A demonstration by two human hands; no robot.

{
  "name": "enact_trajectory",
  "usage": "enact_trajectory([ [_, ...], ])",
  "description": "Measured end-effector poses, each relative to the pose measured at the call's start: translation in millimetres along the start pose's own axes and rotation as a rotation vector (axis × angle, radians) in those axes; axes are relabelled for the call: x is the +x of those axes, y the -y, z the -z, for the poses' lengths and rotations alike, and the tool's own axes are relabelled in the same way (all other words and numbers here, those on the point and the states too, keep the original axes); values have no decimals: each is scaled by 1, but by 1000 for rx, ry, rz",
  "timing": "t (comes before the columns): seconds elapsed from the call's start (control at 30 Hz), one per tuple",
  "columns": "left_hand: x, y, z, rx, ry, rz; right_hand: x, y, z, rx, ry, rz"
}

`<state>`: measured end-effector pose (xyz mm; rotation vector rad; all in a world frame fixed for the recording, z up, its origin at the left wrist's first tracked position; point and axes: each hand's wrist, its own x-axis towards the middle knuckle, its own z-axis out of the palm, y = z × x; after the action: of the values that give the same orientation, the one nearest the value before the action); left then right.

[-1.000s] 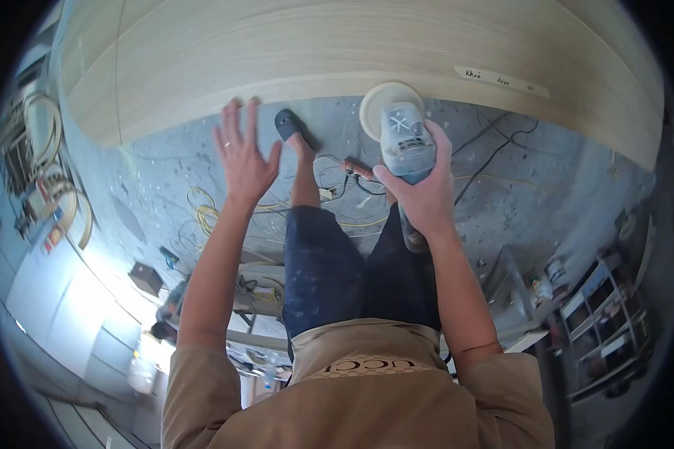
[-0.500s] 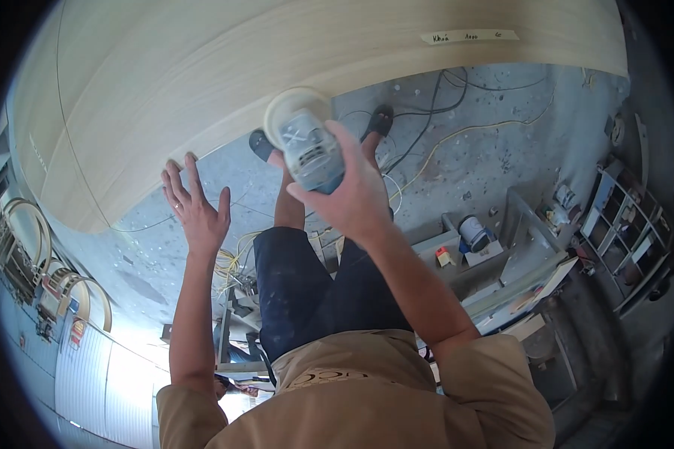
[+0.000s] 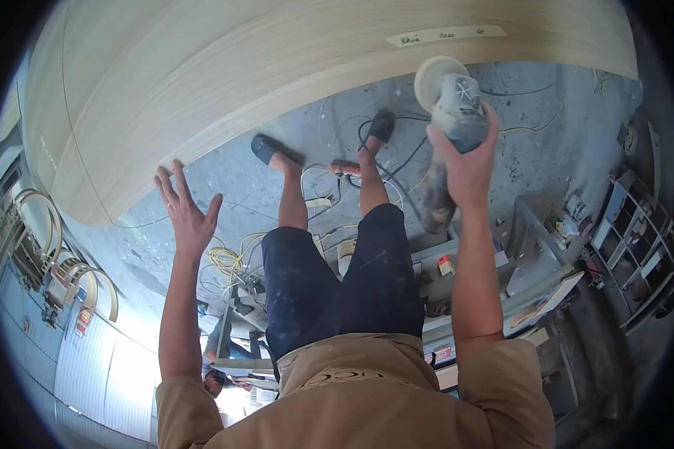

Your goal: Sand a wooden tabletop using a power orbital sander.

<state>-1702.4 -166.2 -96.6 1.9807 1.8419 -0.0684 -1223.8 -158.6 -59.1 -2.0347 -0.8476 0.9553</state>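
Right hand point(image 3: 468, 161): wrapped round the body of a power sander point(image 3: 460, 116), thumb along its left side, fingers along its right. A dark, blurred cylindrical part of the tool runs down and left from under the palm. Sander position: at the near edge of a pale wood-grain panel point(image 3: 240, 75), toward the panel's right end. Its round cream disc point(image 3: 434, 75) overlaps that edge, the upper part over the panel, the lower part over the floor; cannot tell whether it presses on the wood.

Left hand point(image 3: 187, 217): fingers spread, thumb held out to the right, nothing in the grasp. Fingertips at the panel's near edge, toward its left end; exact contact not clear.

Panel: curved by the lens; a strip of pale tape point(image 3: 448, 35) with handwriting lies above the disc, apart from it. A thin dark line crosses the panel near its left end.

Floor point(image 3: 254, 176): blue-grey, speckled with pale spots. An orange-red block point(image 3: 344, 169) with cables lies between the person's feet in dark slip-ons point(image 3: 266, 148). Coiled yellow cable point(image 3: 225, 260) left of the knees.

Farther out: metal rack point(image 3: 636, 251) at right; curved pale hoops point(image 3: 101, 292) at left; another person point(image 3: 236, 350) at lower left, partly hidden.
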Motion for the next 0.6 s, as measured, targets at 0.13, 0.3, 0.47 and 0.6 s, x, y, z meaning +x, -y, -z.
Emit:
enact_trajectory([
  [0.13, -1, 2, 6, 49, 58, 8, -22, 12, -26, -139, 135, -27],
  [0.3, 5, 2, 15, 130, 123, -18, -27, 25, -46, -194, 377, 110],
  [0.47, 8, 8, 18, 143, 187, -22, 7, 26, 2, -204, 324, -55],
  [0.6, 3, 9, 25, 155, 175, -10, 44, -4, 55, -137, 100, 17],
])
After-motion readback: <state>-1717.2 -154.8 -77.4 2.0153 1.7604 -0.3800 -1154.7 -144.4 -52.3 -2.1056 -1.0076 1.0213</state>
